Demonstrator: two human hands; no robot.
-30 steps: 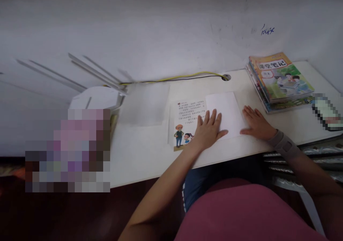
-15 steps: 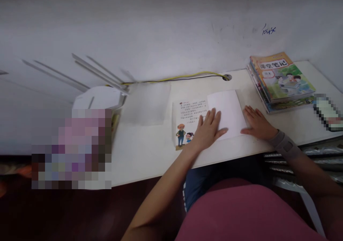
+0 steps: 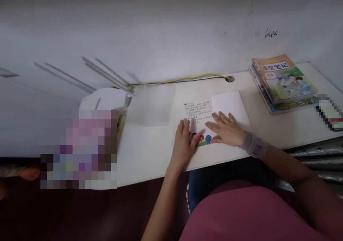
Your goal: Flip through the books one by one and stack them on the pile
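An open booklet (image 3: pixel 198 108) lies on the white desk (image 3: pixel 150 151). Its left page bears printed text and a coloured picture along the bottom, partly covered by my fingers; the right page (image 3: pixel 227 103) is blank white. My left hand (image 3: pixel 184 139) rests on the left page's lower left part, fingers stretched and thumb out to the side. Across the lower middle of the booklet lies my right hand (image 3: pixel 227 129), fingers spread and pointing left, a grey band on its wrist. Neither hand grips anything.
A translucent sheet (image 3: pixel 151 105) lies left of the booklet. Stacked books (image 3: pixel 286 80) stand at the back right, near a blurred-out phone-like object (image 3: pixel 331 114). A yellow cable (image 3: pixel 184 78) runs along the wall into a desk hole. A white box-like device (image 3: pixel 104 99) stands at left.
The left page now shows a different picture. My left hand has shifted left to that page's edge, and my right hand has moved left from the right edge onto the booklet's middle.
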